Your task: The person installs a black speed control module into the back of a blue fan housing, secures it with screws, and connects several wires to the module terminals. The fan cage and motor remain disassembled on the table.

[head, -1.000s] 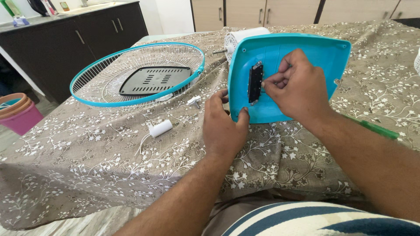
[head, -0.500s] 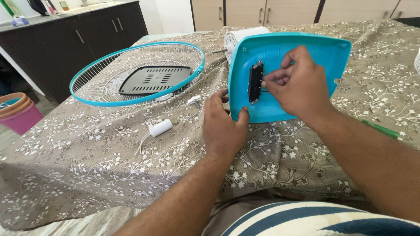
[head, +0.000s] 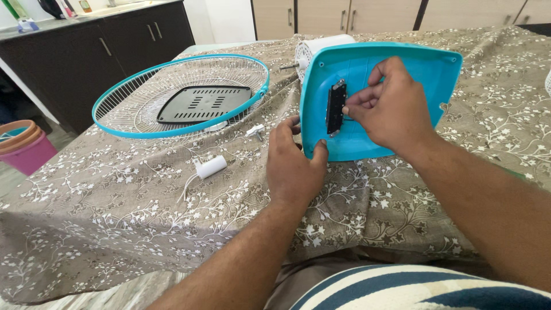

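A turquoise plastic fan base (head: pixel 427 74) stands tilted on edge on the cloth-covered table, its underside toward me. My left hand (head: pixel 294 169) grips its lower left edge, thumb on the rim. My right hand (head: pixel 390 106) rests against the underside, fingertips pinched at a black oblong part (head: pixel 335 108) set in the plastic. What the fingertips pinch is too small to tell. A white fan motor housing (head: pixel 319 47) shows just behind the base.
A turquoise-rimmed wire fan guard (head: pixel 172 72) with a dark grey panel (head: pixel 205 104) inside lies at the left. A white cylinder with a cord (head: pixel 211 167) and a small white part (head: pixel 255 131) lie on the floral cloth (head: pixel 115 206). Pink tubs (head: pixel 26 150) sit on the floor; dark cabinets stand behind.
My right fingers have shifted slightly at the black part. The left hand and the base stay where they were.
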